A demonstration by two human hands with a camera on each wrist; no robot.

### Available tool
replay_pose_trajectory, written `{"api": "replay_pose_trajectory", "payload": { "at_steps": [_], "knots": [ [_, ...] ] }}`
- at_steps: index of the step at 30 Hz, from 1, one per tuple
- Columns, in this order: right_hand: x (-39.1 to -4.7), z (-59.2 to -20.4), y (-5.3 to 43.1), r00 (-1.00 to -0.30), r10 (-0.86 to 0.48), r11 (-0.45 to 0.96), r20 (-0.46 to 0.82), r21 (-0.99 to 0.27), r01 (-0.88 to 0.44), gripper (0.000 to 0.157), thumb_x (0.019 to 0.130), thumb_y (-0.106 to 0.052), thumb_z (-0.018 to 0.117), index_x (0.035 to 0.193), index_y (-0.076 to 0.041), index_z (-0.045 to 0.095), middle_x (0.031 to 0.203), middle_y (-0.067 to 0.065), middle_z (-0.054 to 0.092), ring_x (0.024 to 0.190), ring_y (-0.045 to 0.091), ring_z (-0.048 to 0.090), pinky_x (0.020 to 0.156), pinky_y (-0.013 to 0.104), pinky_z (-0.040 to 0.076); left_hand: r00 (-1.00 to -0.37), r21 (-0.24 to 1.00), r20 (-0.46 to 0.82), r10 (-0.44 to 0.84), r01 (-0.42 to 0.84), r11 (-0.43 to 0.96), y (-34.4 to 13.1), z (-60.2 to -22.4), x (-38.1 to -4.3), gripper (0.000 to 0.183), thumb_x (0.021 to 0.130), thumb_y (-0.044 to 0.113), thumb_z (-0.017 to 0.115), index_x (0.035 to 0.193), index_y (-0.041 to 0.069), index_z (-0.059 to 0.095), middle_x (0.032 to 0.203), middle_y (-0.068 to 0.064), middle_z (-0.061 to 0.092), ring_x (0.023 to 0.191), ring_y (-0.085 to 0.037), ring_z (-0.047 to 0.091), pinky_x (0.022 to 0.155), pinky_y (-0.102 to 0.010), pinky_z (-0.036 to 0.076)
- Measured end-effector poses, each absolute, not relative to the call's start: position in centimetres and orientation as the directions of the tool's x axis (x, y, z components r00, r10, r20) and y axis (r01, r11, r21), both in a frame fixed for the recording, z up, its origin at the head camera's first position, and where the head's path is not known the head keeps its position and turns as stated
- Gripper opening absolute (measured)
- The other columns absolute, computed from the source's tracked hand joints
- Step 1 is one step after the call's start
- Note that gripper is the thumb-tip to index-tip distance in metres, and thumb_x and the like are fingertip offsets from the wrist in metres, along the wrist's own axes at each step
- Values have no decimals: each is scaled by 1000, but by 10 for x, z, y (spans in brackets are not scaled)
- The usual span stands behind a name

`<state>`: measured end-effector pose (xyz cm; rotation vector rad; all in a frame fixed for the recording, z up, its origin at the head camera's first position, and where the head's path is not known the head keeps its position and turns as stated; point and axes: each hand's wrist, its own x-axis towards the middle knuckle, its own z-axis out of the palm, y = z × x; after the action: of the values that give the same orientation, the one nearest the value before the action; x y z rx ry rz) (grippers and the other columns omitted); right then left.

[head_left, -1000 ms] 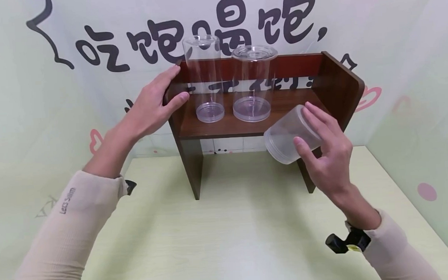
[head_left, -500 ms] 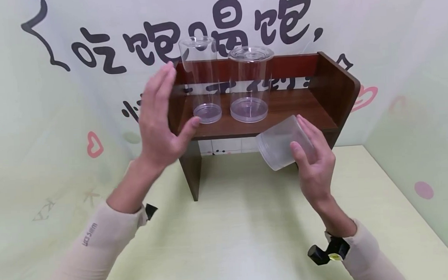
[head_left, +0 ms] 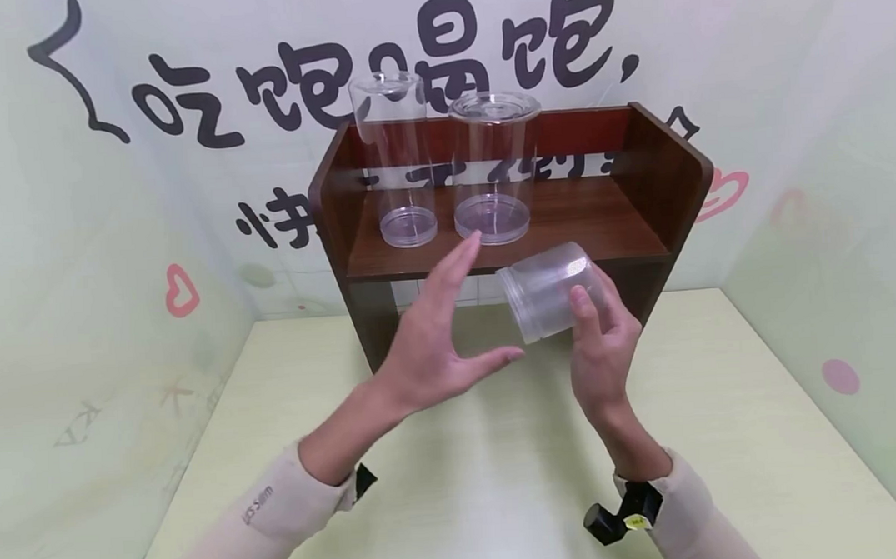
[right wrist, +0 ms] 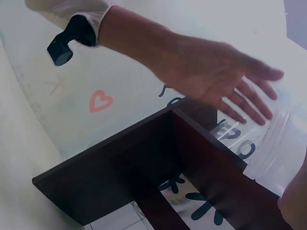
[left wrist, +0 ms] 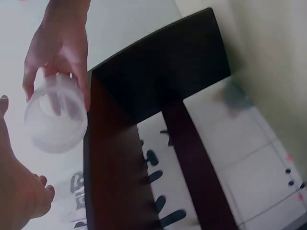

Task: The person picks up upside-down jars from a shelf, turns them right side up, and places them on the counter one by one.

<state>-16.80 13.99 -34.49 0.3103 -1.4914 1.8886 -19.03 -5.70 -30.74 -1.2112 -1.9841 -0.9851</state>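
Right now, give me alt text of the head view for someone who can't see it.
A tilted clear container sits in the grip of a person's right hand, with the open left hand beside it. Behind, a narrow clear jar and a wider jar stand on a brown shelf on a pale table.

Pale table (head_left: 458, 512), brown shelf (head_left: 595, 210) on it, slim jar (head_left: 395, 161) and wider jar (head_left: 494, 173) (both clear) standing on the shelf
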Motion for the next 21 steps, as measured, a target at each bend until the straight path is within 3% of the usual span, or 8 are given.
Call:
{"api": "replay_pose_trajectory", "payload": {
  "at_steps": [4, 10, 16, 21],
  "knots": [
    [-167, -347, 135, -743, 364, -195, 562, -734, -651, 35, 96, -14, 57, 126, 3, 62, 116, 16, 63, 98, 26, 58, 87, 27, 54, -479, 350, 749, 457, 872, 341, -47, -326, -188, 120, 65, 37, 91, 155, 7, 18, 160, -9, 26, 146, -22, 27, 117, -40, 28],
    [-164, -351, 128, -788, 353, -200, 504, -782, -590, 33, 98, -22, 57, 119, 2, 66, 102, 14, 66, 90, 23, 60, 79, 27, 55, -548, 433, 731, 406, 833, 344, -37, -341, -186, 119, 65, 37, 91, 155, 7, 19, 157, -11, 30, 142, -21, 33, 112, -40, 37],
    [-163, -355, 122, -815, 309, -255, 490, -783, -568, 33, 99, -19, 55, 121, 3, 64, 102, 13, 64, 89, 22, 59, 77, 27, 55, -555, 463, 761, 336, 828, 317, -37, -347, -186, 107, 67, 28, 91, 152, 8, 28, 148, -14, 41, 131, -22, 45, 97, -35, 51],
    [-160, -357, 125, -805, 292, -137, 517, -810, -570, 30, 98, -18, 56, 120, -1, 66, 98, 10, 65, 84, 21, 57, 70, 23, 52, -554, 478, 767, 325, 830, 286, -41, -347, -185, 102, 67, 25, 91, 150, 9, 34, 145, -11, 44, 126, -21, 47, 96, -33, 52]
  ]
}}
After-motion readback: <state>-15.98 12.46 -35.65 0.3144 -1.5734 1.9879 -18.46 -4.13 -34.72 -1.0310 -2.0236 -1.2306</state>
